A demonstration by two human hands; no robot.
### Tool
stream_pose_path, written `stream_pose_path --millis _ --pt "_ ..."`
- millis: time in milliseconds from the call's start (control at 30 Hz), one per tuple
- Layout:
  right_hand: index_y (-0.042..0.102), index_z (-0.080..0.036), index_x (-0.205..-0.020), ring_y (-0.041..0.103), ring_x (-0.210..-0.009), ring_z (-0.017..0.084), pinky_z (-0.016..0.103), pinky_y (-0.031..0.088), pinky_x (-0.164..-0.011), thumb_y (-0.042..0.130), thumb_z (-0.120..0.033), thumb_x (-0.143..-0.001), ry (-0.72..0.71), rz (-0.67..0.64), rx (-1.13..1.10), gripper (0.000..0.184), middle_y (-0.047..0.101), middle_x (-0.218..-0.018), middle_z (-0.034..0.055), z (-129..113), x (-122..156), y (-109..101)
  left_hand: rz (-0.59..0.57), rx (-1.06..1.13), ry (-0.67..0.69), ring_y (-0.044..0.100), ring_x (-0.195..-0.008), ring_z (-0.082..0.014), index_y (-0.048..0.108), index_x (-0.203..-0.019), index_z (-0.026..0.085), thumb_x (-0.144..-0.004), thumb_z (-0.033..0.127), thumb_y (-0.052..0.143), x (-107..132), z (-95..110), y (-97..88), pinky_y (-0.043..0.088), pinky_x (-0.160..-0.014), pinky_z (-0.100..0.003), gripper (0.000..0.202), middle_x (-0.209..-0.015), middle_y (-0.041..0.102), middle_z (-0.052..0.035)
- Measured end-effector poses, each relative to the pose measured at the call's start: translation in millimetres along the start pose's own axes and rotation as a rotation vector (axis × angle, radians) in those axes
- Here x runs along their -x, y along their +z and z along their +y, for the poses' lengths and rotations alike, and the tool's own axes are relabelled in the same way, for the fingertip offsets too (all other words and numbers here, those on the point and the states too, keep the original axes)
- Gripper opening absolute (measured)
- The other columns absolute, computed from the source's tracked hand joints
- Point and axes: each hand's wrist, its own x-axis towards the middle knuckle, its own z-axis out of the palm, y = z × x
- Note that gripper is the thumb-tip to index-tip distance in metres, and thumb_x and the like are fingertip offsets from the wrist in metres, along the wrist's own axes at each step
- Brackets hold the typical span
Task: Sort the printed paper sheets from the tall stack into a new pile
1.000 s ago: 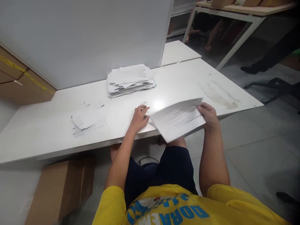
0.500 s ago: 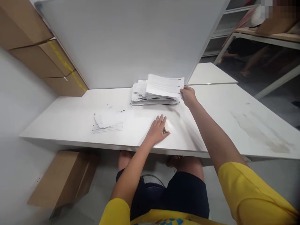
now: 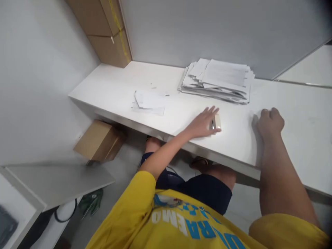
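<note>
On the white table, my left hand point(image 3: 203, 123) reaches over a small cream block with a shiny metal part point(image 3: 218, 122). Its fingers are spread along the far side and the thumb lies across the near end. To the right, my right hand point(image 3: 271, 123) is curled into a loose fist by the table surface, with nothing showing in it. Behind both hands, a thick, uneven stack of printed papers point(image 3: 218, 81) lies against the grey panel. A few loose paper sheets point(image 3: 150, 100) lie left of my left hand.
Small scraps point(image 3: 153, 87) dot the table point(image 3: 114, 83) near the loose sheets. Brown cardboard boxes point(image 3: 107, 50) with yellow tape are piled at the back left. Another cardboard box point(image 3: 94, 140) is on the floor below. The grey panel point(image 3: 207, 31) rises behind the stack.
My right hand has let go of the top sheet on the stack and drawn back toward me, curled up. The view has turned left. My left hand remains at the cream block, its fingers more raised.
</note>
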Motion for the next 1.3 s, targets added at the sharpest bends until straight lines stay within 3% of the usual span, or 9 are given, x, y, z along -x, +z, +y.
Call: stream_pose_path --millis 100,200,300,367,500,633,833,1067,1300 --pt "0.051 -0.005 -0.132 0.043 -0.134 0.037 0.05 0.033 -0.107 0.029 -0.041 -0.093 -0.01 -0.079 0.069 0.057 0.05 -0.138 0.0312 -8 40 -7 0.078 -0.212 -0.08 0.002 -0.156 -0.0302 0.023 -0.157 0.016 -0.091 0.036 0.06 28 -44 -41.5 0.006 -0.128 -0.049 0.077 -0.168 0.015 -0.0068" --pt "0.052 -0.007 -0.13 0.041 -0.136 0.036 0.051 0.031 -0.109 0.031 -0.039 -0.091 -0.043 -0.066 0.08 0.055 0.047 -0.144 0.0293 -22 61 -12 0.31 -0.293 -0.463 0.004 -0.155 -0.0381 0.031 -0.153 0.012 -0.083 0.036 0.069 72 -109 -92.4 0.004 -0.125 -0.059 0.083 -0.165 0.02 -0.0169" --pt "0.053 -0.009 -0.127 0.042 -0.133 0.036 0.051 0.032 -0.107 0.031 -0.038 -0.091 -0.023 -0.047 0.059 0.052 0.049 -0.142 0.0285 -26 65 -13 0.51 -0.251 -0.799 0.014 -0.153 -0.0404 0.028 -0.153 0.005 -0.092 0.045 0.055 109 -161 -122.7 0.012 -0.123 -0.059 0.078 -0.16 0.028 -0.0251" --pt "0.053 -0.01 -0.127 0.042 -0.132 0.035 0.051 0.031 -0.107 0.032 -0.037 -0.091 -0.025 -0.041 0.049 0.049 0.049 -0.141 0.0281 -26 64 -14 0.566 -0.213 -0.881 0.023 -0.151 -0.0391 0.026 -0.153 0.004 -0.095 0.049 0.049 120 -177 -126.5 0.018 -0.122 -0.056 0.077 -0.156 0.035 -0.0262" --pt "0.053 -0.01 -0.126 0.043 -0.132 0.035 0.052 0.031 -0.108 0.033 -0.036 -0.091 -0.015 -0.052 0.037 0.048 0.049 -0.14 0.0284 -25 62 -14 0.508 -0.287 -0.836 0.024 -0.149 -0.0421 0.025 -0.153 0.003 -0.089 0.051 0.058 118 -178 -118.3 0.017 -0.121 -0.056 0.087 -0.155 0.036 -0.0278" --pt "0.054 -0.01 -0.125 0.043 -0.132 0.035 0.051 0.031 -0.109 0.031 -0.038 -0.09 -0.016 -0.058 0.016 0.05 0.048 -0.143 0.0277 -26 63 -15 0.443 -0.301 -0.736 0.029 -0.147 -0.0406 0.024 -0.153 0.0 -0.095 0.037 0.051 115 -171 -118.4 0.02 -0.121 -0.055 0.074 -0.151 0.041 -0.0276" --pt "0.056 -0.01 -0.121 0.043 -0.13 0.034 0.05 0.03 -0.109 0.032 -0.039 -0.088 -0.007 -0.063 -0.018 0.049 0.05 -0.141 0.0267 -27 64 -16 0.49 -0.1 -0.547 0.044 -0.141 -0.0305 0.018 -0.158 0.019 -0.093 0.016 0.046 127 -165 -123.2 0.042 -0.113 -0.047 0.071 -0.155 0.042 -0.0159" --pt "0.06 -0.011 -0.113 0.051 -0.118 0.033 0.046 0.038 -0.102 0.034 -0.035 -0.088 0.001 -0.025 -0.007 0.043 0.058 -0.127 0.0258 -28 68 -21 0.683 0.078 -0.635 0.05 -0.137 -0.0212 0.038 -0.147 0.02 -0.099 0.023 0.041 137 -156 -125.7 0.044 -0.111 -0.034 0.048 -0.148 0.052 -0.0104" --pt "0.06 -0.01 -0.12 0.054 -0.114 0.034 0.044 0.04 -0.097 0.038 -0.034 -0.087 0.046 -0.007 -0.042 0.047 0.06 -0.127 0.0253 -28 69 -22 0.737 -0.049 -0.836 0.058 -0.125 -0.0282 0.056 -0.124 0.011 -0.096 0.02 0.046 143 -155 -138.8 0.044 -0.109 -0.038 0.031 -0.128 0.063 -0.0176"
